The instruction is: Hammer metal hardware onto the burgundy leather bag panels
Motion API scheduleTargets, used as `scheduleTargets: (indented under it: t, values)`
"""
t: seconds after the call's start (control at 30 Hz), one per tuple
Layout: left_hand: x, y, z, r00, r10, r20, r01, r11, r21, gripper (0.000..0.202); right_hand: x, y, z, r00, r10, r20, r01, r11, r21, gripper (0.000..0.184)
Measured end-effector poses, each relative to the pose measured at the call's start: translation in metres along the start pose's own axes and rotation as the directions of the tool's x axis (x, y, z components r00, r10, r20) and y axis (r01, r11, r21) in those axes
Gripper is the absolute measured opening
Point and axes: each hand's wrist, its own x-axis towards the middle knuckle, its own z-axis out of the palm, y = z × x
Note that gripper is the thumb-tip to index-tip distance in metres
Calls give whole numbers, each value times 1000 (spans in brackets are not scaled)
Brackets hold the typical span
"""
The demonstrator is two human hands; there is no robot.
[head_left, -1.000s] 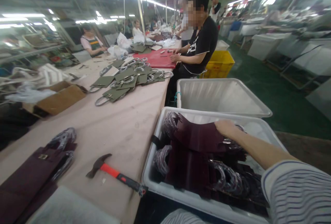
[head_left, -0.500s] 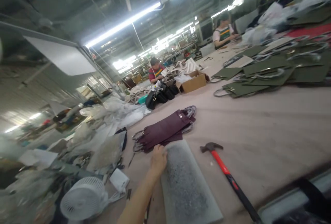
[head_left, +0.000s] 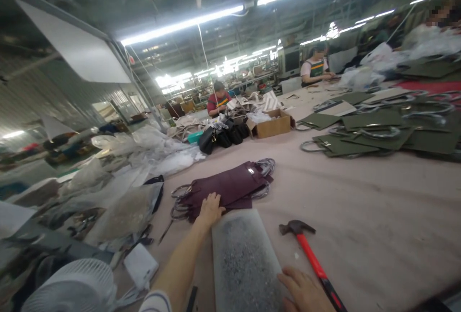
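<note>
My left hand (head_left: 212, 208) rests its outstretched fingers on the near edge of a stack of maroon bag pieces (head_left: 226, 182) with plastic-wrapped handles. Just in front of me lies a pale, worn slab (head_left: 245, 259) with a dark, pitted middle. At its right edge is my right hand (head_left: 306, 289), fingers apart and holding nothing. I cannot tell whether they press on the slab. A claw hammer (head_left: 313, 257) with a red and black handle lies right of the slab, its lower end close behind my right hand.
Olive-green bag pieces (head_left: 378, 129) are piled at the right. Farther back stand a cardboard box (head_left: 275, 126) and black bags (head_left: 223, 137). A white fan (head_left: 75, 288) and clear plastic wrapping (head_left: 144, 149) are at the left. Several people sit beyond the table.
My left hand has moved from the slab's upper left corner onto the maroon bag pieces. My right hand has come into view beside the slab. The view has shifted somewhat.
</note>
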Motion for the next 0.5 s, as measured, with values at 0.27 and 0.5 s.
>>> scheduleTargets:
  t: [0.27, 0.5]
  values:
    - [4, -18, -7, 992, 125, 25, -123, 990, -61, 28, 131, 75, -35, 868, 442, 225, -471, 878, 93, 52]
    - [5, -20, -3, 987, 143, 73, -138, 988, -65, 40, 241, 126, -20, 897, 431, 99, -414, 897, -152, 66]
